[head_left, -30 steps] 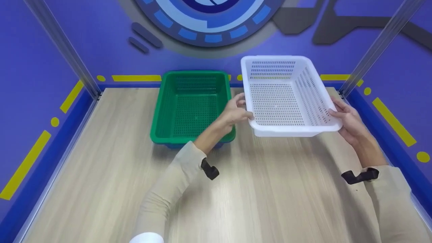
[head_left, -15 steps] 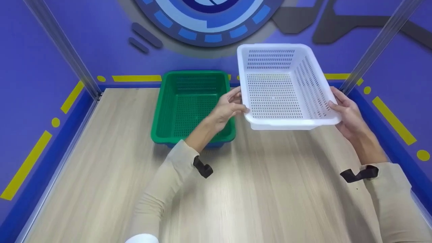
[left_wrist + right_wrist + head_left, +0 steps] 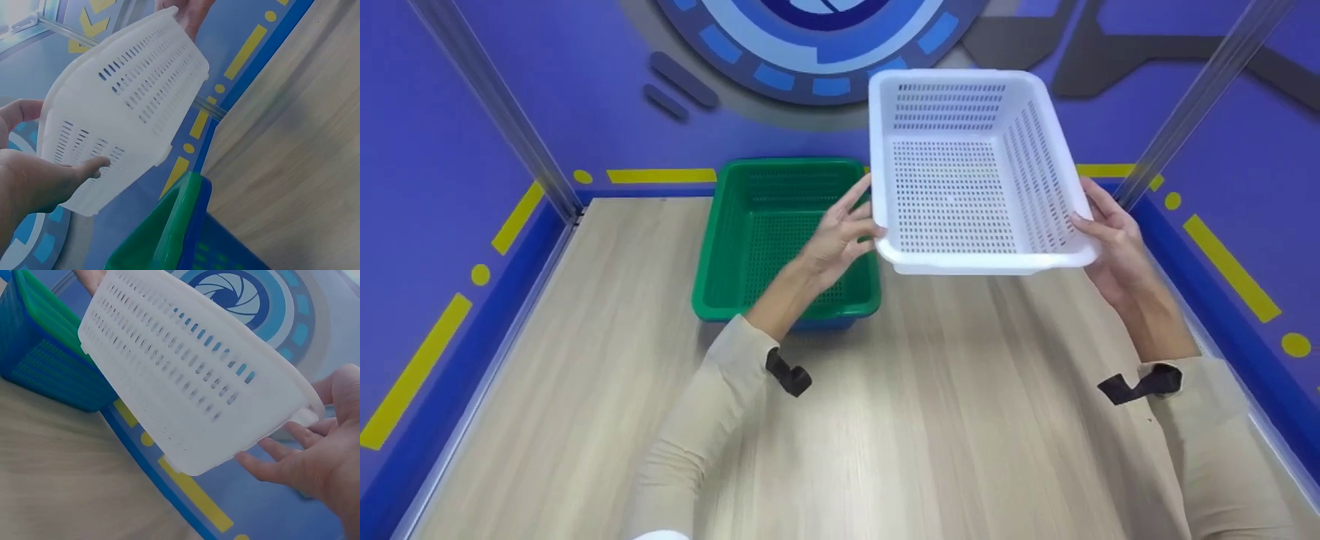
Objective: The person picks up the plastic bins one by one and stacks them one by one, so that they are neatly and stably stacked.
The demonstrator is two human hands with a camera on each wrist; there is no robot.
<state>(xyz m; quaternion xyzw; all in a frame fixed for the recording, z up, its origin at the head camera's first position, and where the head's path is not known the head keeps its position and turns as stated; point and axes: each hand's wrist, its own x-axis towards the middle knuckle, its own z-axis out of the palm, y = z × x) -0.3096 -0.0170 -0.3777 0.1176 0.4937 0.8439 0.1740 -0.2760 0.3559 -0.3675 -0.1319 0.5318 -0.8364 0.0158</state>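
A white perforated plastic basket (image 3: 952, 195) is held up off the table, its open top tilted toward the head camera. My left hand (image 3: 836, 238) grips its left rim near the front corner, thumb over the rim; the left wrist view shows that hand's fingers (image 3: 93, 167) against the outer wall. On the other side my right hand (image 3: 1114, 244) grips the right rim, with its fingers (image 3: 261, 467) under the basket in the right wrist view. Behind my left hand, a green basket (image 3: 705, 262) sits inside a blue one (image 3: 45, 365) on the table.
The pale wooden table (image 3: 840, 435) extends in front of the baskets. Blue printed panels (image 3: 607, 97) with yellow marks enclose it at the back and sides. Metal posts (image 3: 1200, 97) stand at the back corners.
Both hands have raised the white basket higher and shifted it left, partly toward the green one. The green and blue baskets have stayed in place.
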